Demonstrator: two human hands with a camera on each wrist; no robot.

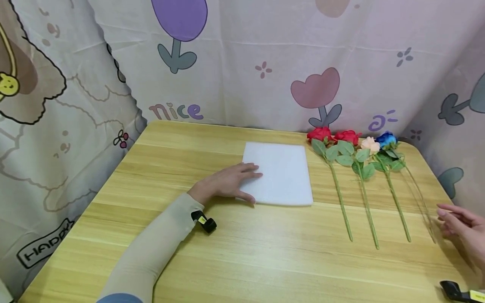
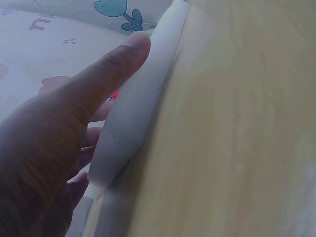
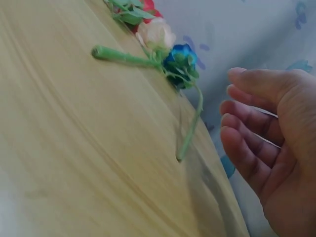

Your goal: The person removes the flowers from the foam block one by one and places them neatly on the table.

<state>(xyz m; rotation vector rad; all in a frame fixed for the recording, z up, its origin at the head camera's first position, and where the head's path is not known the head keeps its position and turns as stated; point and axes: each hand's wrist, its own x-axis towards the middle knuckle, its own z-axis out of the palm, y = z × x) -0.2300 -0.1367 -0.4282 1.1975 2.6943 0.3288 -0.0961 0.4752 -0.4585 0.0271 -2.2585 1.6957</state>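
Observation:
A flat white foam-like sheet (image 1: 282,174) lies near the middle of the wooden table. My left hand (image 1: 229,181) rests at its left edge, fingers spread over the top and thumb by the near corner; the left wrist view shows the thumb (image 2: 136,42) along the sheet's side. At the right lie artificial roses side by side: two red roses (image 1: 320,134), a pale pink rose (image 1: 370,145) and a blue rose (image 1: 386,139), stems toward me. My right hand (image 1: 464,229), loosely bent and holding nothing, hovers beside the rightmost stem, close to the table's right edge.
Patterned cloth (image 1: 242,84) hangs behind the table (image 1: 265,252) and along both sides. The rose heads lie close to the back edge. A black wrist camera (image 1: 204,222) is strapped at the left wrist, another (image 1: 452,290) at the right.

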